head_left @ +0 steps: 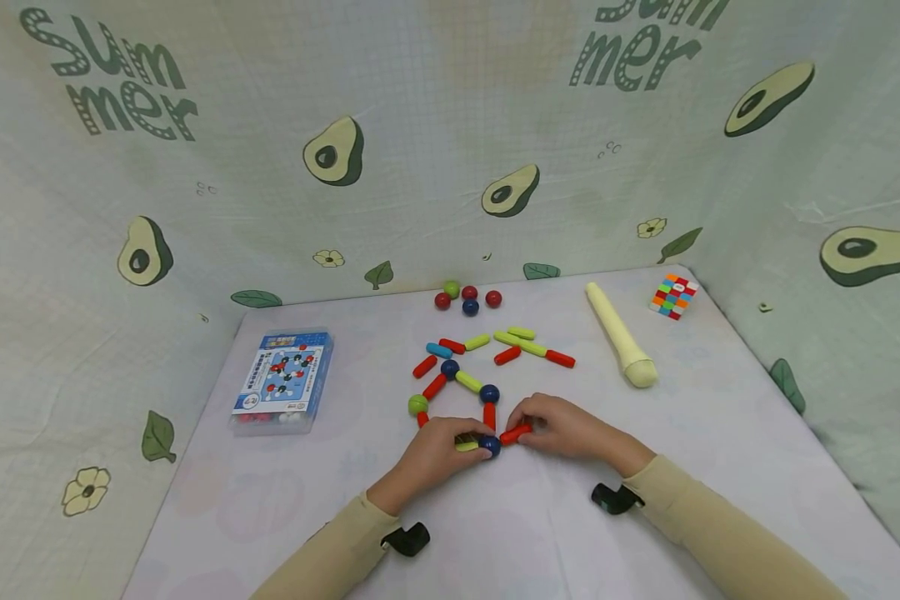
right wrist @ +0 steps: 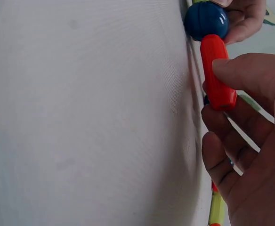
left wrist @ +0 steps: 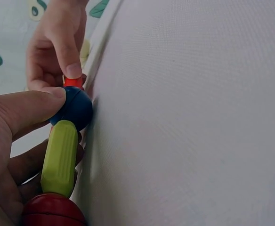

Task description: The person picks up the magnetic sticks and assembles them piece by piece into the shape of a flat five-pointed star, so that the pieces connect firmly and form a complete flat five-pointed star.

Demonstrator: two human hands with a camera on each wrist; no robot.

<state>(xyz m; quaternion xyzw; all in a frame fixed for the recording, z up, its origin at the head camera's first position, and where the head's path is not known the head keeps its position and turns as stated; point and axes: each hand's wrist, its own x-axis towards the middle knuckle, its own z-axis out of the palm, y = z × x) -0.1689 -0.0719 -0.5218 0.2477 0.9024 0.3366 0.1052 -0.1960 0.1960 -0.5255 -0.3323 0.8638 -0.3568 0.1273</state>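
Observation:
My left hand [head_left: 441,454] pinches a blue ball [head_left: 490,447] at the near corner of a ring of balls and rods. In the left wrist view a yellow-green rod [left wrist: 60,157] runs from that ball to a red ball [left wrist: 53,210], which the hand hides in the head view. Between thumb and fingers my right hand [head_left: 558,427] holds a red rod [right wrist: 217,70], its far end right at the blue ball. The ring's other visible corners are a green ball [head_left: 417,405] and two blue balls [head_left: 450,370], joined by red and yellow-green rods.
Behind the ring lie several loose rods [head_left: 507,356], and farther back a cluster of red, blue and green balls [head_left: 469,307]. A boxed set [head_left: 281,382] is at left. A pale yellow stick [head_left: 621,337] and a colourful puzzle cube [head_left: 674,297] lie at right.

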